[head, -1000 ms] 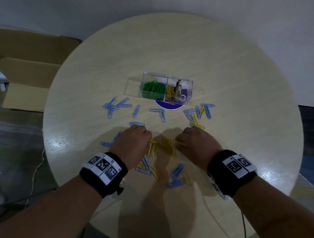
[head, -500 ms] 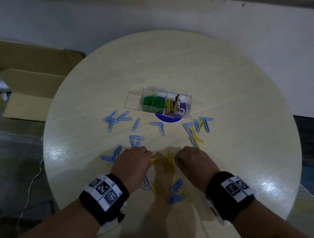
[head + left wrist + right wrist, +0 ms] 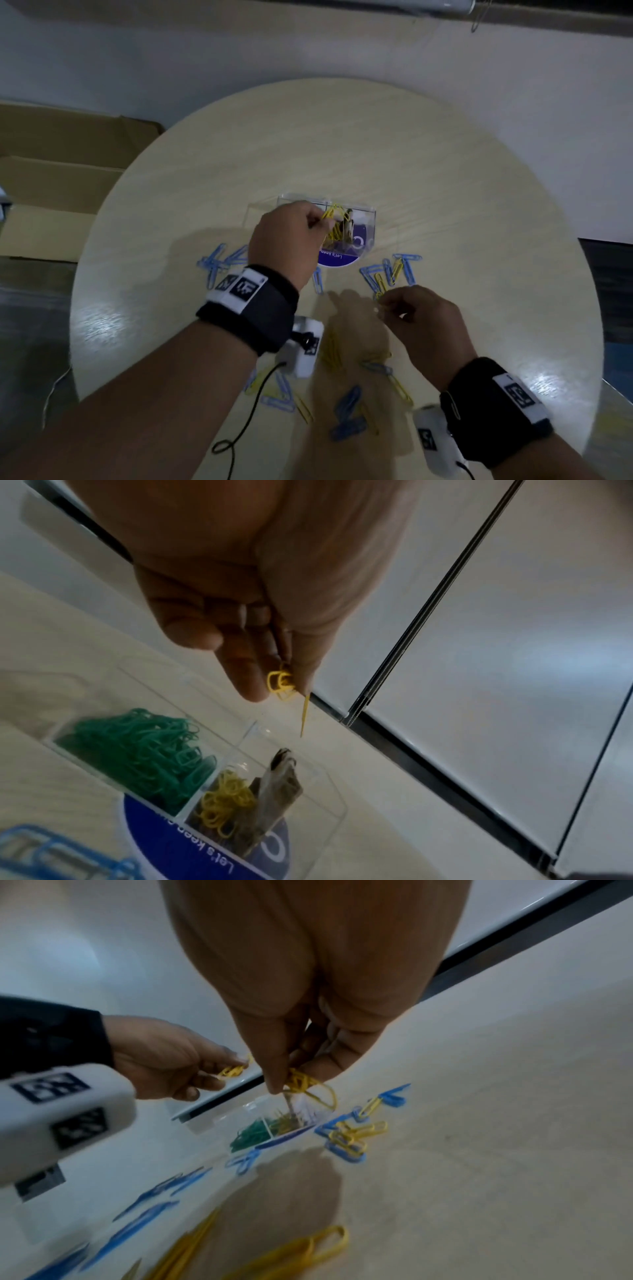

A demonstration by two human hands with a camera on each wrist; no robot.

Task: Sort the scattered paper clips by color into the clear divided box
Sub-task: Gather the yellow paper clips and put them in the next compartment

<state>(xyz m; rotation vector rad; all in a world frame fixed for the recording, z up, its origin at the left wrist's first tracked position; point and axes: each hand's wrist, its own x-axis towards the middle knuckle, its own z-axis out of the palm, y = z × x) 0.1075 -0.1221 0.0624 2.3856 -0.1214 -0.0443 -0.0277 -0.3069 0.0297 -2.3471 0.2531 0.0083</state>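
Left hand (image 3: 286,236) pinching yellow clips (image 3: 281,682) directly above the box (image 3: 368,214), over its yellow compartment, clips dangling downward. Right hand (image 3: 421,322) nearer, also pinching yellow clips (image 3: 301,1081), above the worktop (image 3: 479,205).

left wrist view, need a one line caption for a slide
Left hand pinches yellow paper clips above the clear divided box, which already holds green clips and yellow clips.
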